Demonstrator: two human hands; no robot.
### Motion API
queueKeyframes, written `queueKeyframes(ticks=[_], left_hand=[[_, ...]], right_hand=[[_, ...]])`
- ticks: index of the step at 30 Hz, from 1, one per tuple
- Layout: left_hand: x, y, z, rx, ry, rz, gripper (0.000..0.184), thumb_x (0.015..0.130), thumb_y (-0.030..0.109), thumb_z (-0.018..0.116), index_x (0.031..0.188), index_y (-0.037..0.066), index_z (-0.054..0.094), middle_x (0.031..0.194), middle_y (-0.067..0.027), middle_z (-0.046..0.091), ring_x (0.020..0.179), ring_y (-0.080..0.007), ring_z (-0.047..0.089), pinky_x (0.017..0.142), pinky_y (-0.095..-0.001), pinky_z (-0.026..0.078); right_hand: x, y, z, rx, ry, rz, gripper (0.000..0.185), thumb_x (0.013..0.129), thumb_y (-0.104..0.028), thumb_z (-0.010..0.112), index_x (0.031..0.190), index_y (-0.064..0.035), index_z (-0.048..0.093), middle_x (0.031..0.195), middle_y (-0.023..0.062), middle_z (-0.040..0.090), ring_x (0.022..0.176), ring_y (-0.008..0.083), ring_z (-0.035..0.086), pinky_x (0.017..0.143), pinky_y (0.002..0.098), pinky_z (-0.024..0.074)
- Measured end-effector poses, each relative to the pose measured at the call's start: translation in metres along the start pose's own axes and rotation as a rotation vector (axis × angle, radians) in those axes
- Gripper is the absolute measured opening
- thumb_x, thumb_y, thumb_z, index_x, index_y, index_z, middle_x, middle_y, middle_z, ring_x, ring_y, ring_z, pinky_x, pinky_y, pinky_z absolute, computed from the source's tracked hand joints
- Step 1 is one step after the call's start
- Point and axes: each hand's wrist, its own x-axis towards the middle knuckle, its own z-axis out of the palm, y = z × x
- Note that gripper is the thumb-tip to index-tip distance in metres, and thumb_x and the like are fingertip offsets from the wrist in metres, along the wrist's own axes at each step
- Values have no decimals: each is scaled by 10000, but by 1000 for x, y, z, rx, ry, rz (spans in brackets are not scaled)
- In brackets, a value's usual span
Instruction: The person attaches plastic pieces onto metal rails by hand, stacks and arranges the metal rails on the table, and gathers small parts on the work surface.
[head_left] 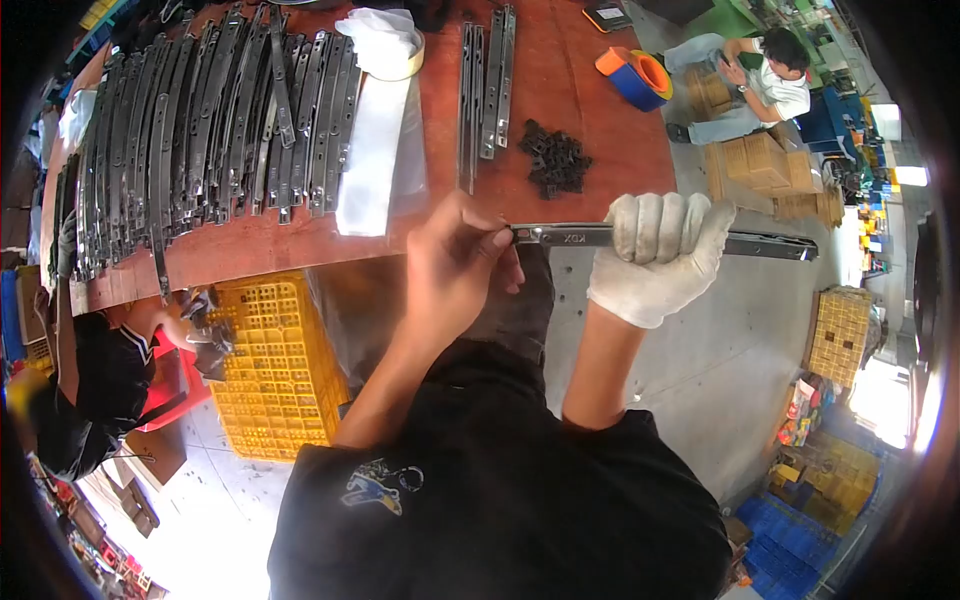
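Observation:
A dark metal drawer slide (575, 237) marked "KDX" is held level in front of my body, over the table's near edge. My right hand (655, 245), in a white glove, wraps round its middle. At the slide's left end, my bare left hand (455, 265) pinches with thumb and fingertips. Whether a small part is also between those fingers, I cannot tell. Beyond my hands, a heap of small black parts (555, 160) lies on the red table (560, 60). Several more slides (485, 90) lie to the left of that heap.
Many drawer slides (210, 120) cover the table's left side, beside a tape roll and white wrapping (375, 130). Orange and blue tape rolls (637, 78) sit at the right edge. A yellow crate (270, 365) stands lower left, near a co-worker (90, 390). Another person (765, 85) sits by cartons.

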Motion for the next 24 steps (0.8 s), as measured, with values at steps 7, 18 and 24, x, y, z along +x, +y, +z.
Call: queueKeyframes(ticks=[7,18,24], left_hand=[[9,-41,-28,464,160,3,388,946,51,609,1312,16,484,800,-125,670,671,-194,655,624,-296,543],[73,-78,-53,995,-30,254,743,716,6,758,1363,-84,403,1345,-274,470,1181,-461,475,1018,-475,420],[81,-91,-52,1016,32,296,713,691,-15,770,1324,-90,450,1314,-258,505,1171,-453,488,994,-460,443]], right_hand=[[31,16,0,-433,-326,37,422,1000,-274,518,658,-120,324,503,8,279,432,127,230,438,319,225],[30,85,-95,-663,97,244,358,921,-61,644,626,-99,445,513,-54,346,396,58,310,399,255,221],[77,93,-86,-700,220,220,358,934,-115,634,624,-95,455,464,-41,350,350,71,307,364,260,225]])
